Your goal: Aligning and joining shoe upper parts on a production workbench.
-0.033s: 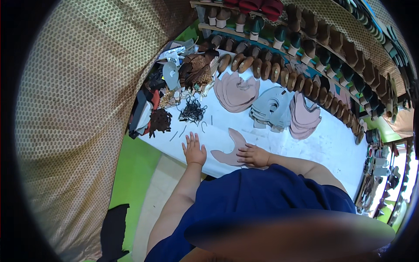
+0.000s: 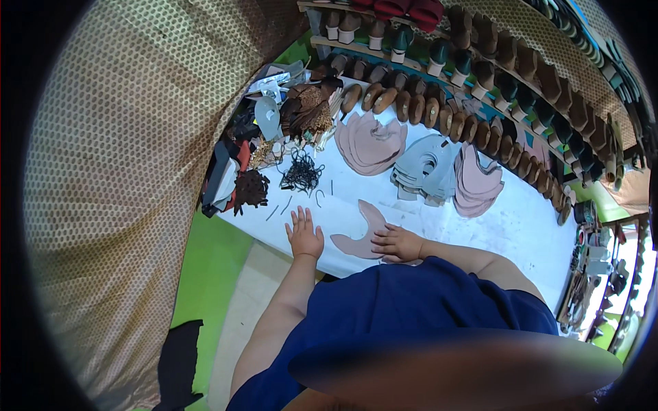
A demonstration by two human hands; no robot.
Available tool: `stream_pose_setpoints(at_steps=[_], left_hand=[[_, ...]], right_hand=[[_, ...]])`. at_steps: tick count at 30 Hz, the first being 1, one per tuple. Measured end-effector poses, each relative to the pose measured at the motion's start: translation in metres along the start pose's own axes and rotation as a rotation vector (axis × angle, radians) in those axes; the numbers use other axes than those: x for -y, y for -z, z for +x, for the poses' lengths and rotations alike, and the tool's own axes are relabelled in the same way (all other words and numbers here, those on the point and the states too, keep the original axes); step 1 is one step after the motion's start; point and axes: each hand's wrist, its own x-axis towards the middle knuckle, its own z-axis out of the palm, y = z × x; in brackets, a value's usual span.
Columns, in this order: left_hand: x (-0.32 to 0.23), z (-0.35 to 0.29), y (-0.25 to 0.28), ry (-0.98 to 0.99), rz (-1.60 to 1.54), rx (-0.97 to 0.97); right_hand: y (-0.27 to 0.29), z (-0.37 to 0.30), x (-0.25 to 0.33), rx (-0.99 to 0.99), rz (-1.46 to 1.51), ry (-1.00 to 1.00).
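Observation:
My left hand (image 2: 304,234) lies flat on the white tabletop with its fingers spread, and nothing is in it. My right hand (image 2: 399,243) rests with fingers stretched out over the right part of a pinkish, curved shoe-upper piece (image 2: 356,243). That piece lies flat near the table's front edge, and part of it is hidden under the hand. A few short dark strips (image 2: 286,205) lie just beyond my left hand. Farther off are a tangle of black cords (image 2: 301,171) and a bundle of dark brown strips (image 2: 251,190).
Stacks of pink cut pieces (image 2: 370,147) and grey-blue cut pieces (image 2: 426,168) lie across the table, with another pink stack (image 2: 478,188) at right. Brown shoe lasts (image 2: 432,111) line the back edge. Scraps (image 2: 312,113) pile at the far left; a patterned curtain (image 2: 130,171) hangs beside.

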Motion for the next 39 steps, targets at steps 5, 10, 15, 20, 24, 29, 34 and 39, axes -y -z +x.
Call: stream_pose_setpoints(at_steps=[5,10,15,20,24,29,34,39], left_hand=[[-0.001,0.002,-0.001,-0.008,0.012,-0.011],[0.0,0.0,0.0,-0.01,-0.001,-0.006],[0.002,-0.003,-0.002,0.001,-0.024,0.01],[0.004,-0.001,0.0,-0.021,-0.055,0.008],[0.001,-0.002,0.011,-0.047,0.006,0.071],[0.028,0.009,0.015,-0.342,0.063,0.11],[0.036,0.011,0.011,-0.446,0.037,0.098],[0.041,0.012,0.011,-0.428,0.0,0.112]], right_hand=[[-0.006,0.004,0.012,0.031,-0.105,-0.253],[-0.006,0.008,0.016,0.067,-0.156,-0.362],[-0.011,0.016,0.006,-0.165,-0.025,-0.458],[-0.01,0.089,-0.015,-0.301,-0.161,-0.586],[0.007,0.148,-0.041,-0.325,-0.215,-0.707],[0.02,0.191,-0.056,-0.286,-0.297,-0.642],[0.015,0.193,-0.061,-0.252,-0.453,-0.556],[0.007,0.181,-0.058,-0.337,-0.334,-0.616]])
